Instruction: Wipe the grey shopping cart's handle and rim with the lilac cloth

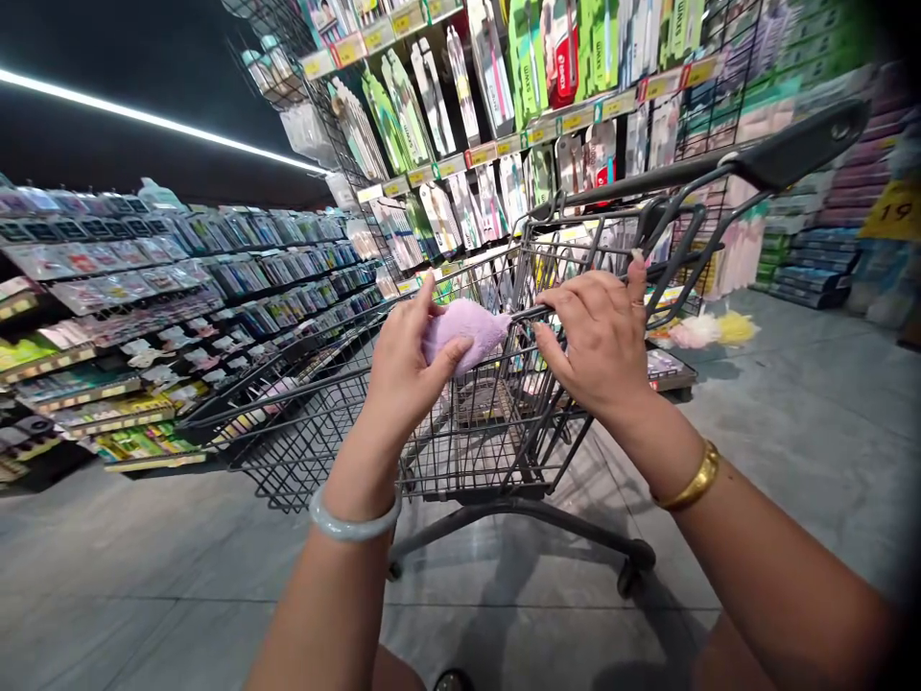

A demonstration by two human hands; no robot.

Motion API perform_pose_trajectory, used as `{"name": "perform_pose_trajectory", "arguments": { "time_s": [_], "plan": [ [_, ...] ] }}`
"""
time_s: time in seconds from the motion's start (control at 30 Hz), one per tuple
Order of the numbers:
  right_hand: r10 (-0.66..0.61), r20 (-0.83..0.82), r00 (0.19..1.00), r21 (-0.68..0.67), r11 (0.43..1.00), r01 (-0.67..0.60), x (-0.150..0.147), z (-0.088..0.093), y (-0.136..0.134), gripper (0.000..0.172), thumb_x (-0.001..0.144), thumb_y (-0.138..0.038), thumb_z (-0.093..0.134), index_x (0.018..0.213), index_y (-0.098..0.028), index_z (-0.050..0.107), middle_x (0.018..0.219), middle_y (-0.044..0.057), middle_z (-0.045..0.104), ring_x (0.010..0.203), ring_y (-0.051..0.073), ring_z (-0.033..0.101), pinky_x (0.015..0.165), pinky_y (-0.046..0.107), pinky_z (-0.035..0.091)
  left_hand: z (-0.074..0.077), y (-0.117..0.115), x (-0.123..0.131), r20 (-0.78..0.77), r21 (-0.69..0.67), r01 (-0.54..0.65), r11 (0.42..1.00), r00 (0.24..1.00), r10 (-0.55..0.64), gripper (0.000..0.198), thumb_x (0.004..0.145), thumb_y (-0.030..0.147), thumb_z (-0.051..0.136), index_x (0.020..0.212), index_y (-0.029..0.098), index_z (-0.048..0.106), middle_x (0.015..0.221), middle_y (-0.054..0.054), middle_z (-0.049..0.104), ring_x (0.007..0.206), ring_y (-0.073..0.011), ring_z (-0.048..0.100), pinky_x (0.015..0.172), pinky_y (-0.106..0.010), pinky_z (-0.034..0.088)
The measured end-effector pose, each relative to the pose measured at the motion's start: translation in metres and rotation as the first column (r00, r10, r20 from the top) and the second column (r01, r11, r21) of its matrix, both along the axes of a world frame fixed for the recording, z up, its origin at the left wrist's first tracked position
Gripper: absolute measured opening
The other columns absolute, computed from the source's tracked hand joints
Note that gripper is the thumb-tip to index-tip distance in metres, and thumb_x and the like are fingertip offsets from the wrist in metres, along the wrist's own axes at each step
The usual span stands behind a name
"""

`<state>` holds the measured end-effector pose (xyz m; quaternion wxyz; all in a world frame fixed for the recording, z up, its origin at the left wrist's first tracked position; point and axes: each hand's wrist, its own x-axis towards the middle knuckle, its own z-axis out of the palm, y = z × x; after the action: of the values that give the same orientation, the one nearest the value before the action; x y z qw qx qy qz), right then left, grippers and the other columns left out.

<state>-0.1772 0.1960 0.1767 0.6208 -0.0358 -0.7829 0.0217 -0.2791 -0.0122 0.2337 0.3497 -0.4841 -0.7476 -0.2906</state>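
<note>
A lilac plush piece (479, 331), rounded at one end and tapering to a gathered tip on the right, rests in my left hand (403, 369). My left thumb presses its near side while the index finger points up; the other fingers are partly behind it. To the right, my right hand (604, 331) curls its fingers over a dark bar at the near upper rim of the shopping cart (323, 432), close to the plush tip. Both hands are above the cart's side. Through the wires the basket's inside shows only in part.
Behind the cart stands a rack of packaged toothbrushes (529, 62). More shelves of hanging packets (266, 235) line the left. The cart's handle (806, 144) rises at the right. Stacked packages (813, 259) and yellow and white fluffy pieces (734, 328) are on the right. Grey floor (216, 576) lies below.
</note>
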Motion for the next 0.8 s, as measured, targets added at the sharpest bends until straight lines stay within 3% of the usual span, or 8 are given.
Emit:
{"name": "perform_pose_trajectory", "arguments": {
  "time_s": [0.1, 0.17, 0.27, 0.33, 0.4, 0.5, 0.63, 0.8],
  "plan": [
    [-0.002, -0.006, 1.0, 0.007, 1.0, 0.003, 0.0, 0.0, 0.0, 0.025, 0.092, -0.033, 0.055, 0.115, -0.027, 0.062, 0.11, 0.007, 0.064, 0.119, 0.029, 0.053, 0.12, 0.063, 0.022, 0.003, -0.001, 0.0, -0.038, -0.153, -0.104, 0.983, 0.994, 0.1, 0.048, 0.085, 0.041, 0.07, 0.13, 0.026, 0.059, 0.127, -0.012, 0.061, 0.118, -0.0306, 0.056, 0.099, -0.05, 0.046],
    [0.003, -0.01, 1.0, 0.017, 1.0, -0.003, 0.001, 0.0, 0.0, 0.026, 0.092, -0.032, 0.056, 0.116, -0.027, 0.062, 0.11, 0.007, 0.064, 0.119, 0.03, 0.053, 0.12, 0.063, 0.021, 0.003, 0.0, 0.003, -0.016, -0.212, -0.109, 0.971, 0.994, 0.108, 0.041, 0.086, 0.038, 0.07, 0.123, 0.025, 0.059, 0.121, -0.011, 0.065, 0.109, -0.0291, 0.06, 0.092, -0.047, 0.049],
    [0.005, -0.022, 1.0, 0.034, 0.999, -0.004, 0.001, 0.0, 0.0, 0.027, 0.091, -0.032, 0.057, 0.116, -0.026, 0.062, 0.109, 0.007, 0.065, 0.119, 0.031, 0.053, 0.118, 0.064, 0.022, -0.002, 0.006, 0.012, -0.058, -0.099, -0.042, 0.994, 0.998, 0.036, 0.034, 0.086, 0.031, 0.07, 0.116, 0.026, 0.056, 0.108, -0.006, 0.069, 0.096, -0.0236, 0.063, 0.084, -0.041, 0.05],
    [-0.003, -0.032, 0.999, 0.043, 0.999, 0.005, 0.001, -0.001, 0.001, 0.027, 0.09, -0.033, 0.058, 0.116, -0.026, 0.063, 0.108, 0.008, 0.065, 0.118, 0.031, 0.054, 0.117, 0.063, 0.024, -0.009, 0.013, 0.02, -0.172, 0.059, 0.007, 0.998, 0.985, 0.003, 0.032, 0.088, 0.027, 0.067, 0.117, 0.028, 0.054, 0.114, -0.006, 0.067, 0.106, -0.0233, 0.061, 0.091, -0.043, 0.049],
    [-0.01, -0.035, 0.999, 0.052, 0.999, 0.011, 0.002, -0.001, 0.001, 0.028, 0.089, -0.032, 0.059, 0.115, -0.026, 0.063, 0.108, 0.008, 0.065, 0.118, 0.031, 0.054, 0.118, 0.062, 0.024, -0.018, 0.021, 0.029, -0.276, 0.136, 0.025, 0.99, 0.961, 0.013, 0.041, 0.09, 0.021, 0.062, 0.128, 0.029, 0.05, 0.124, -0.007, 0.064, 0.116, -0.0232, 0.056, 0.1, -0.044, 0.045],
    [-0.015, -0.035, 0.999, 0.06, 0.998, 0.017, 0.003, -0.002, 0.002, 0.03, 0.086, -0.032, 0.061, 0.116, -0.025, 0.063, 0.108, 0.009, 0.065, 0.118, 0.032, 0.054, 0.12, 0.061, 0.021, -0.035, 0.031, 0.036, -0.378, 0.103, -0.009, 0.995, 0.925, 0.048, 0.049, 0.092, 0.015, 0.055, 0.138, 0.029, 0.049, 0.126, -0.008, 0.062, 0.12, -0.0238, 0.054, 0.105, -0.044, 0.042],
    [-0.009, -0.026, 1.0, 0.076, 0.997, 0.011, 0.002, -0.004, 0.006, 0.03, 0.087, -0.035, 0.061, 0.116, -0.025, 0.064, 0.108, 0.01, 0.067, 0.118, 0.032, 0.055, 0.122, 0.06, 0.019, -0.064, 0.028, 0.028, -0.481, 0.038, -0.063, 0.997, 0.874, 0.073, 0.029, 0.094, 0.022, 0.055, 0.121, 0.03, 0.063, 0.119, -0.007, 0.067, 0.121, -0.0255, 0.055, 0.101, -0.045, 0.042],
    [-0.011, -0.088, 0.996, 0.101, 0.995, 0.019, -0.005, -0.007, 0.011, 0.031, 0.086, -0.037, 0.063, 0.114, -0.026, 0.066, 0.108, 0.009, 0.068, 0.117, 0.03, 0.056, 0.124, 0.053, 0.016, -0.098, 0.001, 0.021, -0.452, -0.232, -0.105, 0.967, 0.892, -0.012, 0.016, 0.093, 0.027, 0.056, 0.106, 0.026, 0.066, 0.108, -0.009, 0.068, 0.103, -0.0255, 0.061, 0.082, -0.042, 0.048]
  ]
}}
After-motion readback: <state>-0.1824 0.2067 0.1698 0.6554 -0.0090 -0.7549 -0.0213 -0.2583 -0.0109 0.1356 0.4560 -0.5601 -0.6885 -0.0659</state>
